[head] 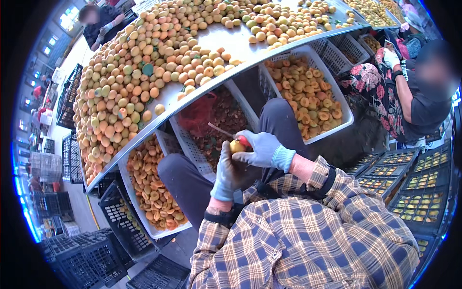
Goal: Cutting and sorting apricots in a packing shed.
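Note:
Both my hands wear light grey-blue knit gloves and meet above my lap. My left hand (224,177) grips a yellow apricot (236,147) between thumb and fingers, its palm side stained dark. In my right hand (265,148) is a small knife with a red handle (243,140). The thin knife blade (221,130) points up and left, past the fruit; my right thumb lies against the apricot. Below the hands, between my knees, a white plastic crate (241,103) holds brown apricot pits and a red mesh bag (197,113).
A metal table (223,38) ahead bears heaped whole apricots (122,86). White crates of halved apricots stand at right (348,119) and left (124,173). Black crates (124,220) stand left; fruit-filled trays (418,202) lie right. Two nearby people (426,108) (104,27) sit around the table.

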### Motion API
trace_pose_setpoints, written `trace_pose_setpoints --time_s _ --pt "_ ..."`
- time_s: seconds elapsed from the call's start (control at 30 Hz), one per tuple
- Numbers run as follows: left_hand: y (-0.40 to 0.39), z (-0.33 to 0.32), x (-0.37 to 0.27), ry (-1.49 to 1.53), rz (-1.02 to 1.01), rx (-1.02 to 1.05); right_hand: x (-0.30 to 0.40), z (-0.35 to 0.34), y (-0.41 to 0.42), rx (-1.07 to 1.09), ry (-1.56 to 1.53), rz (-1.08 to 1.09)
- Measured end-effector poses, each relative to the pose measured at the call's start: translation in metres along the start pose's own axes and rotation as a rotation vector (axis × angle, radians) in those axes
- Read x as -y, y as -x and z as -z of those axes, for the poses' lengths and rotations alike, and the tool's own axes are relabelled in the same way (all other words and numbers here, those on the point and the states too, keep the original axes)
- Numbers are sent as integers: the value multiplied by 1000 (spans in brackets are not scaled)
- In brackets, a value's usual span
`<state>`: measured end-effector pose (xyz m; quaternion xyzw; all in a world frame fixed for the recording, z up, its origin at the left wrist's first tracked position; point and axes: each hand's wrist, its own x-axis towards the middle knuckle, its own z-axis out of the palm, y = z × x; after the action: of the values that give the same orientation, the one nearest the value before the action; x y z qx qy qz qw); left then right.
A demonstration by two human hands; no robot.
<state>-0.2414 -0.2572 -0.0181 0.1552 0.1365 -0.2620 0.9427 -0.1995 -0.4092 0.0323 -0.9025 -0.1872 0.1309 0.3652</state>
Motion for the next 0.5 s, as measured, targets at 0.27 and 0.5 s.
trace_pose_setpoints --time_s 0.27,0.5 --pt "2 14 6 -323 -129 -193 -14 -5 4 -109 102 365" --pt "-3 48 -1 36 253 117 -17 -16 6 73 290 333"
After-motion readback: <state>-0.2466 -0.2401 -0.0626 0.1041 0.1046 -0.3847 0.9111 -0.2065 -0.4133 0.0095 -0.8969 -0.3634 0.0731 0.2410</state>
